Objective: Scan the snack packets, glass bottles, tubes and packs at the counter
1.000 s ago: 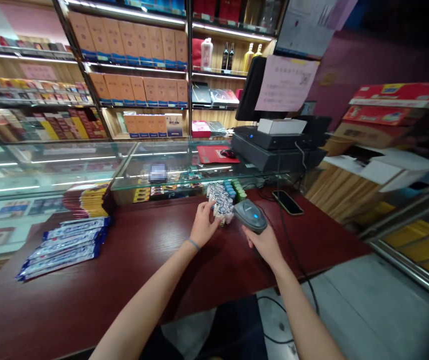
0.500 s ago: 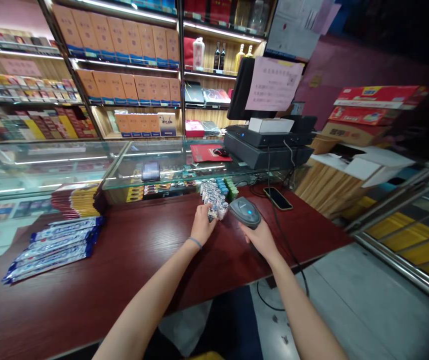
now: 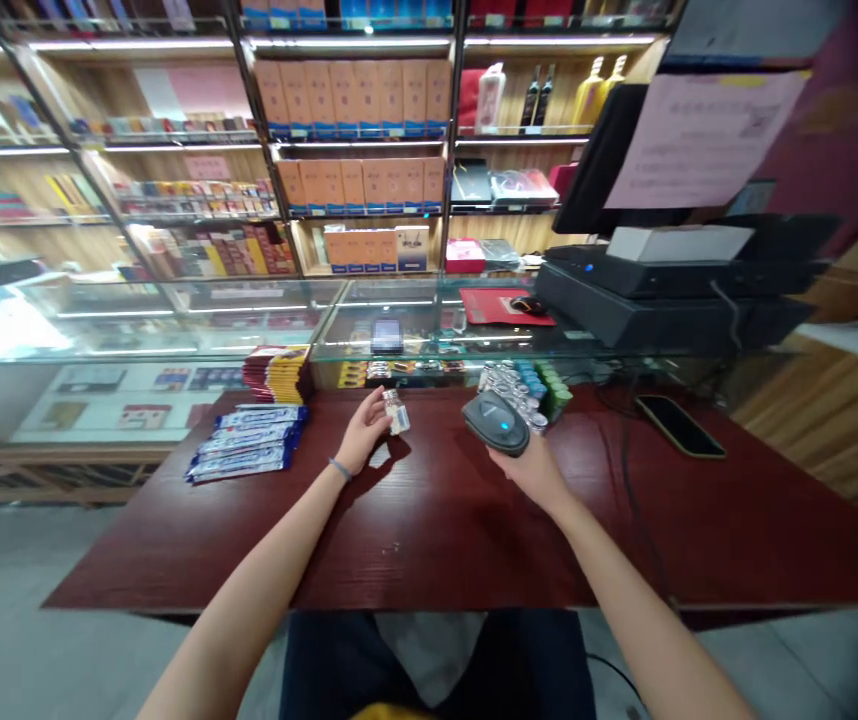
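Pinched in the left grip's point(image 3: 364, 436) fingertips, the tube point(image 3: 397, 414) over the bench point(image 3: 399, 545) could drop if that light hold slackens, while the scanner point(image 3: 496, 422), wrapped in the right grip point(image 3: 538, 472), could topple the grouped tubes point(image 3: 502, 380) just beyond if swung.

The left hand point(image 3: 365, 430) is curled in a pinch. The right hand point(image 3: 534, 468) grips, and both forearms point(image 3: 273, 570) reach forward.
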A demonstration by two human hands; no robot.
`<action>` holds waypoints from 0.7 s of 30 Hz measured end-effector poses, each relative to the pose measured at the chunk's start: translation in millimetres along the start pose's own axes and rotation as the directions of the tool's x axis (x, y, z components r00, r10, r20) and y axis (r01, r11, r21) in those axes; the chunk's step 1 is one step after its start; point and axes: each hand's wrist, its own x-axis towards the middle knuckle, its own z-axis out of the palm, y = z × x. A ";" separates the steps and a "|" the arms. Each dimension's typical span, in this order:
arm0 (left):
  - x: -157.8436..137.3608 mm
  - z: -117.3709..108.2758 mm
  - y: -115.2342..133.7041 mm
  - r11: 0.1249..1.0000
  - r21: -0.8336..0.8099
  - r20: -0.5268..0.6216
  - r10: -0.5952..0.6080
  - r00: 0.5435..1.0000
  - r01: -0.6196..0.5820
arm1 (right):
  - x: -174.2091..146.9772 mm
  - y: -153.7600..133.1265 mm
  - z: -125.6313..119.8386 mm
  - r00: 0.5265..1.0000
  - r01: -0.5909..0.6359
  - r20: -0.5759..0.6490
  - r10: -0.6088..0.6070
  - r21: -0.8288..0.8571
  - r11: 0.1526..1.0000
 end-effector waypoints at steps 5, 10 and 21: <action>-0.8 -42.7 9.8 0.998 -0.059 -0.167 -0.022 0.986 0.012 | 26.6 -14.8 39.8 0.963 0.184 0.207 -0.172 -0.042 0.982; 0.4 -50.3 10.1 0.993 -0.116 -0.241 -0.050 0.969 0.022 | 27.5 -37.4 65.0 0.903 0.231 0.394 -0.171 -0.109 0.967; 1.6 -46.3 7.0 0.993 -0.119 -0.224 -0.042 0.974 0.015 | 10.5 -39.6 73.5 0.883 0.242 0.459 -0.092 -0.279 0.929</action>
